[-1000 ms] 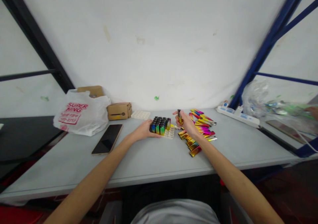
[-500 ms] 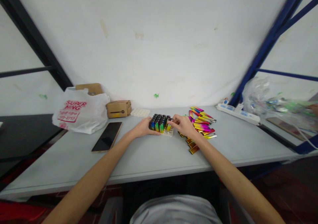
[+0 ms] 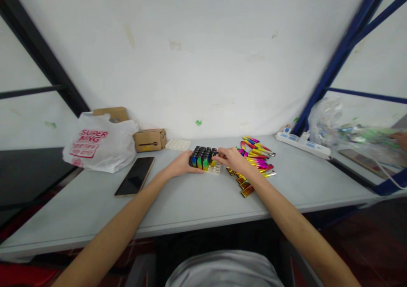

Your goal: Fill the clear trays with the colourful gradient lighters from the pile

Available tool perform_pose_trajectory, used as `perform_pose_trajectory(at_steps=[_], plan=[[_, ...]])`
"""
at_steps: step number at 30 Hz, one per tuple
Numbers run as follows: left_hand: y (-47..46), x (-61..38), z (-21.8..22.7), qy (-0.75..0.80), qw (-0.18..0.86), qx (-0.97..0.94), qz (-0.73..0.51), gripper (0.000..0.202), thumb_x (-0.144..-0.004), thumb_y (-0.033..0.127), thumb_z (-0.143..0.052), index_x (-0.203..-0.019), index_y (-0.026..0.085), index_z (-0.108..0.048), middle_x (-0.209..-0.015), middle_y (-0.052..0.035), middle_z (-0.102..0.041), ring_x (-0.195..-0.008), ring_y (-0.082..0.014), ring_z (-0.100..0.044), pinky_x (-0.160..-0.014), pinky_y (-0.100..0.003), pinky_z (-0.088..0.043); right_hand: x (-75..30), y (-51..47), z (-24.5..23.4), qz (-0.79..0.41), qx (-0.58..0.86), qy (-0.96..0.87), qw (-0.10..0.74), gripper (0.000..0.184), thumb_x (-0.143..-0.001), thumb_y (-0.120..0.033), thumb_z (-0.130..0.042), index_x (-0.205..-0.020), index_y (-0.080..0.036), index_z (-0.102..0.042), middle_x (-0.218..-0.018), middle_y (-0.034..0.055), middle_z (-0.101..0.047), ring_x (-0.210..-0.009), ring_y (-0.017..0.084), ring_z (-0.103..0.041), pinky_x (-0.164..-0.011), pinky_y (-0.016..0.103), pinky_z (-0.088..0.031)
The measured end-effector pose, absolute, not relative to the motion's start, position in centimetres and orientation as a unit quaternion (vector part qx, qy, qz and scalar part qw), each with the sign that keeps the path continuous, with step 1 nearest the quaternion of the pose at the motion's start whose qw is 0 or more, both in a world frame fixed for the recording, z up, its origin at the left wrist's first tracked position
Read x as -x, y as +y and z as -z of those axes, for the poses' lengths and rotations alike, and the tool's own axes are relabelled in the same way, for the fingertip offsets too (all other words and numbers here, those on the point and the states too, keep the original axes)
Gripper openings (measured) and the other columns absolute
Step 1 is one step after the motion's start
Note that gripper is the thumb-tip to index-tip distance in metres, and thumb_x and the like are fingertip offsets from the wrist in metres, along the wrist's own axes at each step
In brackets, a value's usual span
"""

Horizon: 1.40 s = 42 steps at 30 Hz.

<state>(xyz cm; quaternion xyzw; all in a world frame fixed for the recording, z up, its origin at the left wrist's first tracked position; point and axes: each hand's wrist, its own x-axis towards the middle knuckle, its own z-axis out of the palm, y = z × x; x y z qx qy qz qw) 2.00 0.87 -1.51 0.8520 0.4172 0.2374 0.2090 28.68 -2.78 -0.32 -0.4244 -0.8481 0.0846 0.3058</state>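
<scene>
Well to the left of the left hand sits a white plastic bag (image 3: 101, 145) with red lettering; nearer that hand lie a dark-screened phone (image 3: 135, 176) and, farther back, a small cardboard box (image 3: 150, 140). A pale holed tray (image 3: 177, 144) lies just behind the left hand (image 3: 182, 164), which is clasped around the left side of a block of black-topped pieces (image 3: 200, 163) standing upright between the hands in a white holder (image 3: 216, 170). At the block's right edge, the right hand (image 3: 233, 160) has its fingertips pinched on a yellow piece (image 3: 213, 163). Loose bright pieces (image 3: 258, 164) are spread beside and beneath that wrist. Beyond them, well right, are a power strip (image 3: 303, 145), clear plastic wrapping (image 3: 326, 117) and another person's hand (image 3: 401, 139), its grip unclear.
</scene>
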Motion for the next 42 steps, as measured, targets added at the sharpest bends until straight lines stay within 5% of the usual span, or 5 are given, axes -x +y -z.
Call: perform_pose_trajectory(at_steps=[11,16,20,36,42], plan=[[0.7,-2.0,1.3,0.422,0.205,-0.849,-0.241,0.077,-0.055,0.065,-0.087,-0.111,0.016,-0.069,-0.105,-0.0073,-0.073,-0.097,-0.0324,-0.067,-0.087,-0.042,-0.054,-29.3,-2.3,0.5,-0.137,0.429,-0.847,0.282,0.04,-0.094,-0.054,-0.063,-0.08,-0.018,-0.069,-0.068,0.0013,-0.07,-0.057,0.013,-0.057,-0.057,0.023,-0.036],[0.7,-2.1,1.2,0.424,0.202,-0.85,-0.241,0.081,-0.054,0.068,-0.086,-0.113,0.015,-0.068,-0.107,-0.0087,-0.074,-0.098,-0.0343,-0.067,-0.088,-0.043,-0.054,-31.9,-1.0,0.9,-0.049,0.438,-0.837,0.323,0.034,-0.103,-0.039,-0.05,-0.106,-0.015,-0.074,-0.102,0.0111,-0.075,-0.092,0.021,-0.067,-0.085,0.031,-0.047],[0.8,-2.1,1.2,0.418,0.206,-0.851,-0.242,0.081,-0.054,0.07,-0.086,-0.112,0.015,-0.069,-0.106,-0.0085,-0.074,-0.098,-0.0342,-0.068,-0.087,-0.043,-0.054,-32.4,0.0,2.0,-0.022,0.444,-0.862,0.243,0.034,-0.099,-0.04,-0.058,-0.114,-0.014,-0.075,-0.11,0.0159,-0.074,-0.104,0.026,-0.066,-0.097,0.037,-0.046],[0.9,-2.0,1.3,0.426,0.197,-0.854,-0.225,0.082,-0.055,0.072,-0.084,-0.112,0.014,-0.067,-0.108,-0.0111,-0.073,-0.098,-0.0336,-0.066,-0.088,-0.044,-0.054,-32.5,-0.7,2.1,-0.022,0.451,-0.872,0.188,0.022,-0.094,-0.033,-0.067,-0.102,-0.014,-0.075,-0.11,0.0161,-0.071,-0.107,0.027,-0.064,-0.101,0.038,-0.043],[0.8,-2.1,1.2,0.426,0.2,-0.85,-0.234,0.079,-0.055,0.07,-0.085,-0.111,0.016,-0.069,-0.106,-0.0095,-0.074,-0.098,-0.0337,-0.067,-0.087,-0.044,-0.054,-31.9,-1.1,1.8,-0.028,0.501,-0.825,0.261,0.021,-0.099,-0.031,-0.057,-0.104,-0.014,-0.068,-0.094,0.0114,-0.072,-0.087,0.022,-0.065,-0.081,0.032,-0.046]])
